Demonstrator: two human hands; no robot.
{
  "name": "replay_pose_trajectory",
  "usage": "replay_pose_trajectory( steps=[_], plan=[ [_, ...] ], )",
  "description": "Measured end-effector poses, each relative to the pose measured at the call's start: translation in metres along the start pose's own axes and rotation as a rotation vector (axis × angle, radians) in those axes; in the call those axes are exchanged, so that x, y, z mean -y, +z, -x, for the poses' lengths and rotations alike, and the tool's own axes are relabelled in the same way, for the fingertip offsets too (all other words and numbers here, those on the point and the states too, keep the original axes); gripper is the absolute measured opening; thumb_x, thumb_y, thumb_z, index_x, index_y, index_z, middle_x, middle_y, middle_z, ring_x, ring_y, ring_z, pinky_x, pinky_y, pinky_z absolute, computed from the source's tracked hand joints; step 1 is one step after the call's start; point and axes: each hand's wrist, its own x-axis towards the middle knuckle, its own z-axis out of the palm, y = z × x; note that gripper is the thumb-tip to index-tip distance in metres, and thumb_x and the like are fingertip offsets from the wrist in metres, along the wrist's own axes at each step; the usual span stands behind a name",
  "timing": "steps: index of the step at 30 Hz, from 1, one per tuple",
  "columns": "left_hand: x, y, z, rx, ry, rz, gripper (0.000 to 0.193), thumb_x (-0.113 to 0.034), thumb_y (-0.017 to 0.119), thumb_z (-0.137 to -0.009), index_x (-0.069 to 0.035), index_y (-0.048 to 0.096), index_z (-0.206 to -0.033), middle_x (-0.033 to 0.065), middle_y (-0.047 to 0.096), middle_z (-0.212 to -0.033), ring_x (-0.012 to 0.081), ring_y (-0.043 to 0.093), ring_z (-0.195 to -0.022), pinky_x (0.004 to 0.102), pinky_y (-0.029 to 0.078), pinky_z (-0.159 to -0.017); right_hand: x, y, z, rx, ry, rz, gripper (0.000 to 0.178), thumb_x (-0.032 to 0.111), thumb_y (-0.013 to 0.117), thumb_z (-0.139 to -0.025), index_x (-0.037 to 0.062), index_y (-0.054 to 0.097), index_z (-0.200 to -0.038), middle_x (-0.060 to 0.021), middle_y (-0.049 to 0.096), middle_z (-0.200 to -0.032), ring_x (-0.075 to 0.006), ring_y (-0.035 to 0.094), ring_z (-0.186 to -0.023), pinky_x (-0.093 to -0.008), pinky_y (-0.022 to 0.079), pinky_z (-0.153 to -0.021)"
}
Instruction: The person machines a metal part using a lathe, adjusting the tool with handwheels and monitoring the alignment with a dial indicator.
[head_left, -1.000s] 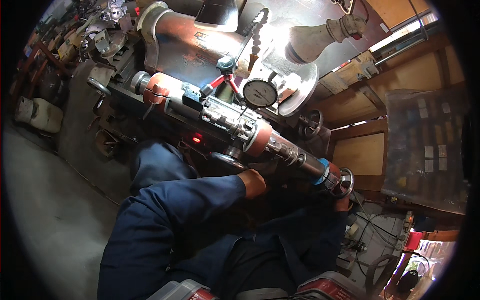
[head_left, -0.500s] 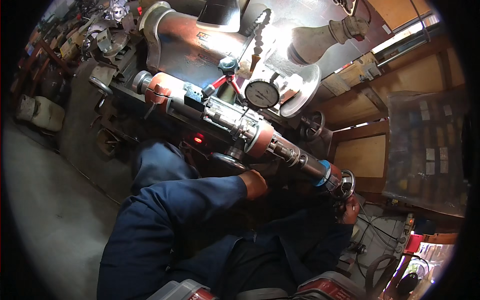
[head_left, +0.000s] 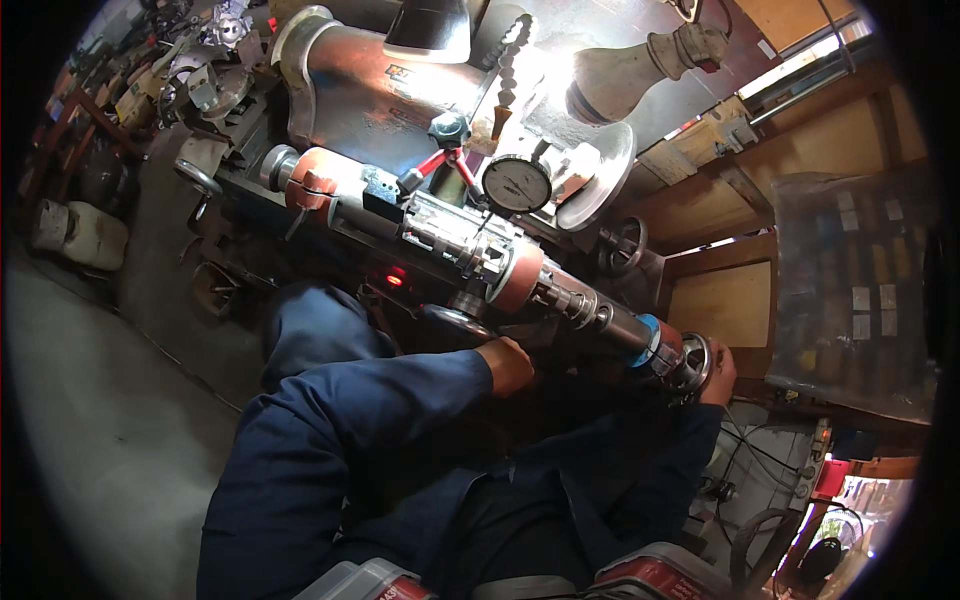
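My right hand [head_left: 719, 374] grips the rim of a small metal handwheel [head_left: 694, 362] at the right end of a long grinding-machine workhead. Next to that wheel are a blue band [head_left: 655, 342] and an orange-red collar. My left hand [head_left: 508, 366] is curled closed just below the machine, near a larger handwheel [head_left: 458, 323]; whatever its fingers hold is hidden. Above the shaft stands a round dial gauge [head_left: 517, 184] on a stand with red arms [head_left: 430, 163]. An orange collar [head_left: 516, 276] surrounds the shaft near the middle.
A lamp [head_left: 625, 85] and a segmented coolant hose [head_left: 513, 75] hang over the machine. Another handwheel [head_left: 622, 247] sits behind the shaft. At right hangs a plastic-covered rack [head_left: 850, 290], with cables [head_left: 760, 450] below. A white jug [head_left: 95, 236] stands on the floor at left.
My right hand has moved from the bottom of the small handwheel up round to its right side. My left hand stays in place. The view has shifted slightly.
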Motion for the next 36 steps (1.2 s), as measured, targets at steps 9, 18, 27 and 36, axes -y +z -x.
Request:
replay_pose_trajectory(
  steps=[9,18,27,36],
  plan=[
    [0.003,0.003,-0.006,0.024,0.014,-0.003,0.028,-0.020,0.071,-0.076,-0.005,0.066,-0.099,0.0131,0.069,-0.094,0.0309,0.067,-0.093,0.0412,0.053,-0.079,0.134,-0.011,0.026,-0.144,-0.527,-0.004,0.031,0.022,0.056,-0.096,0.0069,0.047,-0.121,-0.0059,0.051,-0.096,-0.0161,0.051,-0.089,-0.0331,0.047,-0.073],
    [-0.002,-0.013,0.002,-0.034,0.048,0.027,0.025,-0.020,0.061,-0.086,-0.005,0.063,-0.106,0.0128,0.068,-0.094,0.0312,0.066,-0.092,0.0414,0.054,-0.076,0.243,0.114,0.059,0.466,-0.781,-0.172,0.006,0.006,0.061,-0.087,0.0007,0.060,-0.088,-0.0115,0.061,-0.080,-0.0239,0.061,-0.074,-0.0323,0.047,-0.070],
    [0.003,-0.003,0.007,-0.184,0.076,0.095,0.025,-0.018,0.065,-0.074,-0.010,0.063,-0.097,0.0114,0.069,-0.089,0.0287,0.068,-0.085,0.0407,0.054,-0.070,0.230,0.163,0.046,0.765,-0.521,-0.219,0.005,0.003,0.060,-0.088,-0.0003,0.064,-0.091,-0.0056,0.064,-0.080,-0.0098,0.058,-0.077,-0.0265,0.047,-0.072],
    [0.000,-0.014,0.015,-0.177,0.076,0.078,0.020,-0.022,0.060,-0.080,-0.012,0.063,-0.097,0.0116,0.069,-0.087,0.0299,0.068,-0.081,0.0412,0.054,-0.067,0.226,0.172,0.041,0.820,-0.492,-0.256,0.005,0.002,0.060,-0.089,-0.0007,0.064,-0.089,-0.0035,0.064,-0.077,-0.0075,0.057,-0.075,-0.0255,0.048,-0.071]
  ],
)
